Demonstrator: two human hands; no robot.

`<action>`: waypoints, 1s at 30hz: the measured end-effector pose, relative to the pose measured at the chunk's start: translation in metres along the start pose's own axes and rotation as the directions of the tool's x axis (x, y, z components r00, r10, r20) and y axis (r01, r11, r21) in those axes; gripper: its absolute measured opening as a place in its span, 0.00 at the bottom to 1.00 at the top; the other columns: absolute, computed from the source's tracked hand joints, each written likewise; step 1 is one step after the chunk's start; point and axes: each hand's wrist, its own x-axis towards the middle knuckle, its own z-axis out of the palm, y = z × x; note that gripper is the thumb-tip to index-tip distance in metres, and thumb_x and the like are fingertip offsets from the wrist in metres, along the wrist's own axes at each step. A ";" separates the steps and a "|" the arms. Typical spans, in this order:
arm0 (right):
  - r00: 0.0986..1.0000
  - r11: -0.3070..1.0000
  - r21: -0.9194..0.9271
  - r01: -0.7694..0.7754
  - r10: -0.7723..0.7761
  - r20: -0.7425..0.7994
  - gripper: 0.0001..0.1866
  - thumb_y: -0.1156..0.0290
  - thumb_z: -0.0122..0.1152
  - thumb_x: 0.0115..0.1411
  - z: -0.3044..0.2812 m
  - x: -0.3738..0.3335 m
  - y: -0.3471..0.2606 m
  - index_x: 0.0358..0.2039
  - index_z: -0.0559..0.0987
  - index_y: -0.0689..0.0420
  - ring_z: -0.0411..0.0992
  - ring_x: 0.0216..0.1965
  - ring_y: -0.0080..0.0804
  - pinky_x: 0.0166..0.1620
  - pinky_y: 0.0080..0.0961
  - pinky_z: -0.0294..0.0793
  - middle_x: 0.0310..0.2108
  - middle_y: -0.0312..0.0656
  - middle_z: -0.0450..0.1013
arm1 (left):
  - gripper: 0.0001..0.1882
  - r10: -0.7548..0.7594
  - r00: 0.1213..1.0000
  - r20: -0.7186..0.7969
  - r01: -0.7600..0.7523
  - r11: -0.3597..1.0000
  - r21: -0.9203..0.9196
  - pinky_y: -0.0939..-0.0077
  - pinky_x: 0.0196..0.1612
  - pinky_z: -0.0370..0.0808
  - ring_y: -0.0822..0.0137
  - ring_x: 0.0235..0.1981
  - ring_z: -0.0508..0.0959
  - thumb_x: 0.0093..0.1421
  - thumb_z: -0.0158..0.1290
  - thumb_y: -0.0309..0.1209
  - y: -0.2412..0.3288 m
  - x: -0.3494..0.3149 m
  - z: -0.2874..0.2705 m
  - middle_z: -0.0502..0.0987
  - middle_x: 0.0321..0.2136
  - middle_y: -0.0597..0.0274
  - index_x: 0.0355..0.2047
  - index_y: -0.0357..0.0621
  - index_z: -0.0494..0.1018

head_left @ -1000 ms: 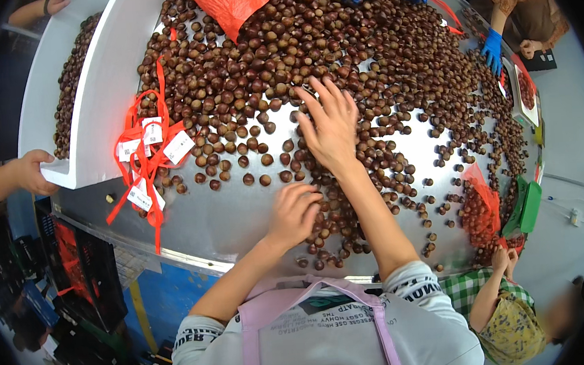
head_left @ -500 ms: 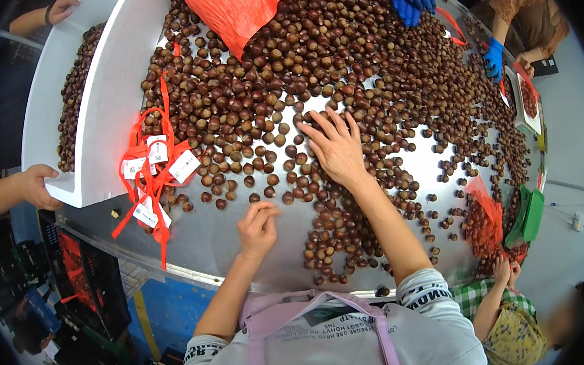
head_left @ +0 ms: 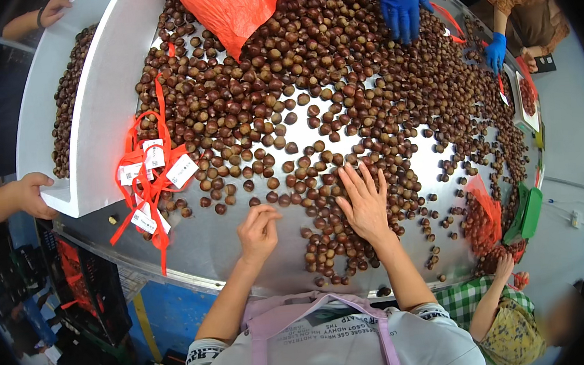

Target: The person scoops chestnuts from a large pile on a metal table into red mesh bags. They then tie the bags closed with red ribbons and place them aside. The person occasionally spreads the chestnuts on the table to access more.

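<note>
A wide spread of round brown chestnuts (head_left: 296, 58) covers much of the metal table (head_left: 230, 222). My right hand (head_left: 366, 207) lies palm down on them with its fingers stretched out and apart, holding nothing. Under and around it, loose chestnuts form a patch toward the table's near edge. To the left, my left hand (head_left: 258, 233) hovers at the edge of the nuts with its fingers curled in. Whatever it holds, if anything, is hidden. A single chestnut shows just beyond its fingertips.
Red straps with white tags (head_left: 151, 173) lie at the left beside a white bin (head_left: 92, 123) of chestnuts, held by another person. A red sheet (head_left: 223, 9) covers the far pile. Blue-gloved hands (head_left: 402, 9) work opposite. At right are a red net bag (head_left: 483, 215) and a green scoop-like piece (head_left: 527, 212).
My right hand has drawn back toward me and slightly right, with chestnuts now lying nearer. My left hand stays almost still. The blue-gloved hand opposite has spread its fingers over the nuts.
</note>
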 end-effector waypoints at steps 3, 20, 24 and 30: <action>1.000 1.000 0.011 0.011 -0.010 -0.026 0.21 0.59 0.50 0.58 -0.007 -0.001 -0.002 0.52 0.69 0.49 0.57 0.57 0.36 0.61 0.51 0.36 0.53 0.33 0.64 | 0.08 -0.002 1.000 0.002 0.002 1.000 0.008 0.81 0.17 0.65 0.73 0.15 0.70 0.45 0.50 0.14 0.001 0.000 0.000 0.74 0.26 0.64 0.20 0.41 0.74; 0.944 0.994 -0.076 0.074 -0.094 -0.317 0.20 0.56 0.46 0.59 0.025 0.199 0.001 0.53 0.67 0.43 0.54 0.58 0.33 0.58 0.51 0.48 0.54 0.32 0.62 | 0.08 -0.024 1.000 -0.005 0.024 0.998 0.055 0.80 0.19 0.67 0.71 0.17 0.72 0.45 0.50 0.15 0.006 0.002 0.002 0.74 0.25 0.64 0.20 0.43 0.74; 0.960 0.994 -0.040 0.101 -0.108 -0.257 0.17 0.61 0.45 0.61 0.018 0.154 0.008 0.51 0.68 0.45 0.63 0.50 0.30 0.59 0.45 0.48 0.49 0.32 0.66 | 0.08 -0.023 1.000 0.012 0.022 0.999 0.043 0.83 0.18 0.65 0.74 0.16 0.71 0.45 0.49 0.14 0.003 0.001 0.003 0.74 0.27 0.64 0.20 0.40 0.75; 0.975 0.994 -0.102 0.040 -0.062 -0.215 0.22 0.62 0.46 0.61 0.008 0.085 0.016 0.56 0.63 0.45 0.58 0.56 0.29 0.61 0.48 0.41 0.54 0.32 0.62 | 0.07 -0.022 1.000 0.005 0.021 0.996 0.088 0.79 0.19 0.67 0.69 0.17 0.73 0.45 0.51 0.16 0.006 0.001 0.003 0.74 0.26 0.65 0.19 0.42 0.74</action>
